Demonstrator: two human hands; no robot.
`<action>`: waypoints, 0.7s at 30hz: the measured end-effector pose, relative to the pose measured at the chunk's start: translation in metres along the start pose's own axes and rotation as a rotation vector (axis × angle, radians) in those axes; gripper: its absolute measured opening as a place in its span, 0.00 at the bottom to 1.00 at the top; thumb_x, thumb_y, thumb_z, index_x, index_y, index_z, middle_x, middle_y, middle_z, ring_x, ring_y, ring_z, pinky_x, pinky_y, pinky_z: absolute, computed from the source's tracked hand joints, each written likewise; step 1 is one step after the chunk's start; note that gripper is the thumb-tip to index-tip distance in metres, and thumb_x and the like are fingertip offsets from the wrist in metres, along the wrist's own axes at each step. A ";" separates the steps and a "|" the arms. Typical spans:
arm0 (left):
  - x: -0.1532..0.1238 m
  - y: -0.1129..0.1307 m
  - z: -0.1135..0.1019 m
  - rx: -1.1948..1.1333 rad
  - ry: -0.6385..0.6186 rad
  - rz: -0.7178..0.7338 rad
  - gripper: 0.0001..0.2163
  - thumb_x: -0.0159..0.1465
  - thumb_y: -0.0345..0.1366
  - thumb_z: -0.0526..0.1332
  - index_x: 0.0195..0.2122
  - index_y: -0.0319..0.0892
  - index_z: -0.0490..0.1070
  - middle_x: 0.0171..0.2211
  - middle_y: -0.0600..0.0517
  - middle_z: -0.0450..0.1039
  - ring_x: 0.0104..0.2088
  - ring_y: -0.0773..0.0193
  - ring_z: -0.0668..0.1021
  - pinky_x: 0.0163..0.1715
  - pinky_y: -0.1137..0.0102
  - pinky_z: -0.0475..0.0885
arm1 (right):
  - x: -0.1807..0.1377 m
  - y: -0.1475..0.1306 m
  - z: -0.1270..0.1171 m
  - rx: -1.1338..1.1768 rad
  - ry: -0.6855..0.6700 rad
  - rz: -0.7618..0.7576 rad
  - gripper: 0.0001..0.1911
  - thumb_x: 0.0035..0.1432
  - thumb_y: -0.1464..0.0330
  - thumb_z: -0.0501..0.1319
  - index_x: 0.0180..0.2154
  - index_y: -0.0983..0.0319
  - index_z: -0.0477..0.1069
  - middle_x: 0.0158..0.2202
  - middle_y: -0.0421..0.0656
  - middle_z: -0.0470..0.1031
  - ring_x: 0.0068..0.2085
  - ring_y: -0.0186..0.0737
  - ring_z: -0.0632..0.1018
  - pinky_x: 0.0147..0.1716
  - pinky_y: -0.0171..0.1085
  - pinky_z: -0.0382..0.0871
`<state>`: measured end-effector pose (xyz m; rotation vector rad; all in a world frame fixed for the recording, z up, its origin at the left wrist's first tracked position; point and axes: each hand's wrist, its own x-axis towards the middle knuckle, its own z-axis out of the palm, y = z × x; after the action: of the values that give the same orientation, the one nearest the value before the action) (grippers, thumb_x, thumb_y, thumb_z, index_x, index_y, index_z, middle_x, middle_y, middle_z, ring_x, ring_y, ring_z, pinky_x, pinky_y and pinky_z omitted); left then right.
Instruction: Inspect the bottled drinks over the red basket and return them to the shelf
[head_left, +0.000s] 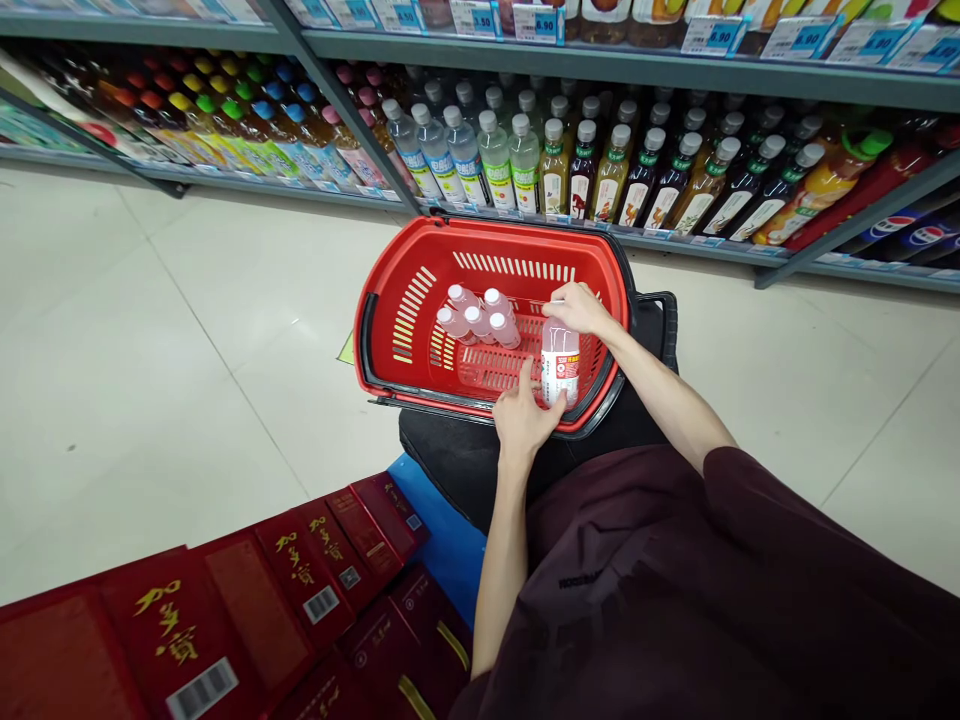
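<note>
A clear bottle of pink drink (561, 365) with a white and red label is tilted over the right end of a red shopping basket (405, 245). My right hand (577, 308) is closed round its top, hiding the cap. At the lower end is my left hand (523, 415), thumb and index finger spread apart, the thumb against the bottle's base. Inside the basket, left of the held bottle, several pink bottles with white caps (480, 322) stand close together. The basket rests on or against my dark-clothed legs (450, 450).
Ahead, a low shelf (675, 240) holds rows of bottled drinks (510, 165), with price tags (540, 25) along the shelf above. Dark red boxes (285, 570) are stacked at the lower left beside a blue surface (442, 510). Pale floor tiles (150, 350) lie around me.
</note>
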<state>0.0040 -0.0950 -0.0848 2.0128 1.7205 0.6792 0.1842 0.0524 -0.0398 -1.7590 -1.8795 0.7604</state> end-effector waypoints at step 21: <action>-0.010 -0.006 -0.005 -0.208 0.136 0.022 0.38 0.59 0.47 0.69 0.67 0.43 0.56 0.61 0.44 0.72 0.51 0.50 0.81 0.47 0.62 0.78 | 0.001 -0.004 -0.005 0.620 -0.151 -0.259 0.29 0.56 0.45 0.60 0.25 0.66 0.68 0.21 0.39 0.64 0.25 0.28 0.63 0.28 0.31 0.53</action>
<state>-0.0047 -0.1041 -0.0856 1.8820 1.6278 0.9808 0.1849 0.0533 -0.0333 -1.0789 -1.6653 1.2323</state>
